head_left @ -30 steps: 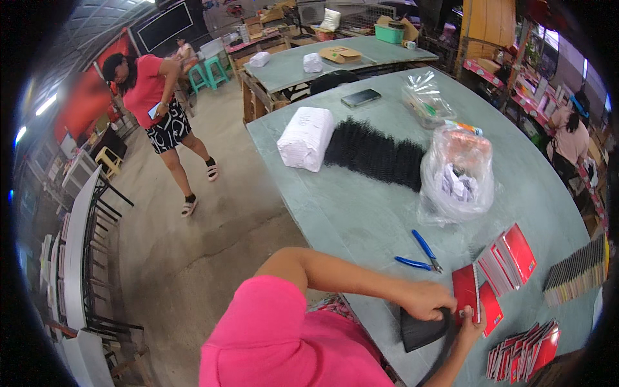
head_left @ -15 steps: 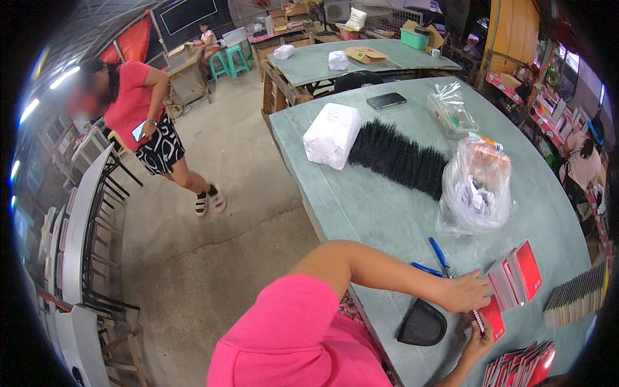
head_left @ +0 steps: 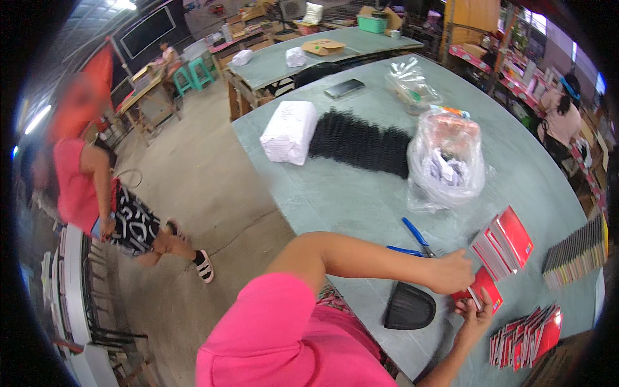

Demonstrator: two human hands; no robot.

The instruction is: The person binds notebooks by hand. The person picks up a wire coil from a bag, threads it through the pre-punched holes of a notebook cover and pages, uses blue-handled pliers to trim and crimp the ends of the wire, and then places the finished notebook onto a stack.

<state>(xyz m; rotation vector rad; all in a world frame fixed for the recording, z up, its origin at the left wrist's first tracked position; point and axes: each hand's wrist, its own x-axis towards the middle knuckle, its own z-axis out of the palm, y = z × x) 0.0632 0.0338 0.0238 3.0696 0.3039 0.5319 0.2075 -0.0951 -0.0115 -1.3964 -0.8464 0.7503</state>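
Observation:
Both my hands are together over a red card packet [head_left: 488,288] at the right front of the table. My left hand [head_left: 452,271] has its fingers curled closed at the packet's upper left edge; what they pinch is hidden. My right hand [head_left: 474,317], thumb and fingers bent, grips a thin pale strip [head_left: 475,297] at the packet's lower edge. Just behind stands a row of red packets [head_left: 498,250]. Another bunch of red packets [head_left: 525,338] lies nearer me. Blue-handled pliers [head_left: 416,237] and a black rounded tray [head_left: 411,306] rest left of my hands.
Farther back on the table [head_left: 348,206] are a plastic bag [head_left: 446,161], curly black hair [head_left: 361,142], a white wrapped bundle [head_left: 289,133] and a phone [head_left: 344,88]. A dark-edged stack of cards [head_left: 576,251] stands at the right. Another person [head_left: 97,187] walks at the left.
The view has shifted, so the table things sit farther left. My hands stay at the red packet, and the pale strip has turned against it. The walking person has come nearer.

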